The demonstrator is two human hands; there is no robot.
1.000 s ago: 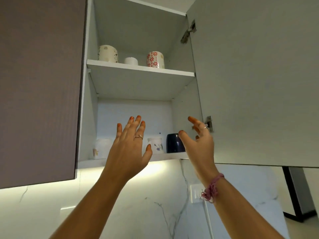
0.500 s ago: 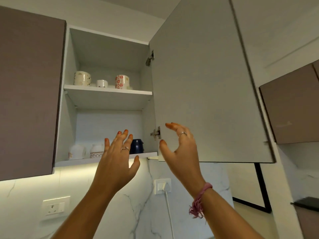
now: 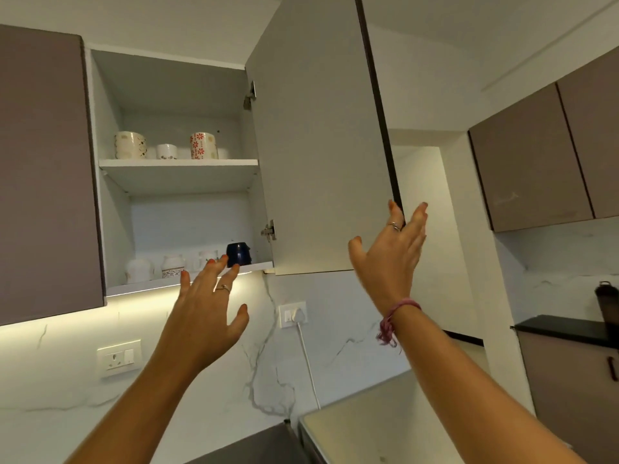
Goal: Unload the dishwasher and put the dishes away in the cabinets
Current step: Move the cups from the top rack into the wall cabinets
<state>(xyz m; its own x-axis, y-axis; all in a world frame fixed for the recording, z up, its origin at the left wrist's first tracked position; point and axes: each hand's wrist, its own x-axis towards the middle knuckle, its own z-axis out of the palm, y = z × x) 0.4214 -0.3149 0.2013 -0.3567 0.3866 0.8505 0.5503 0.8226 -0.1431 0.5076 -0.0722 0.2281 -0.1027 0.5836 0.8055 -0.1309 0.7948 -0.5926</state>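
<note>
Currently the step looks like shutting the cabinet door [image 3: 321, 145] — mugs are already on the shelves and neither hand carries a dish.

Right hand [image 3: 390, 252], right of centre in the frame, sits at the door's free lower corner: fingers straight and spread on either side of the dark edge, thumb out to the left, nothing gripped. Whether the fingertips actually touch the edge can't be told. Left hand [image 3: 207, 306], lower centre, is raised below the lower shelf [image 3: 140, 289] with fingers straight and apart, holding nothing.

Task's things: a dark blue mug [image 3: 238, 253] at the right end of the lower shelf near the lower hinge [image 3: 269, 230], pale cups [image 3: 157, 267] to its left; two patterned mugs and a small white cup [image 3: 166, 151] on the upper shelf [image 3: 181, 163], upper left of the frame. Dishwasher is not in view.

How to do it well, as a judgement:
- Push from the free edge where the right hand is, not near the hinges — most leverage there.
- Get the left hand clear of the opening before the door swings; its fingertips are close to the shelf lip.
- Blue mug stands near the front edge on the hinge side — check that it clears the door.
- Ease the last bit so the crockery doesn't rattle.
</note>
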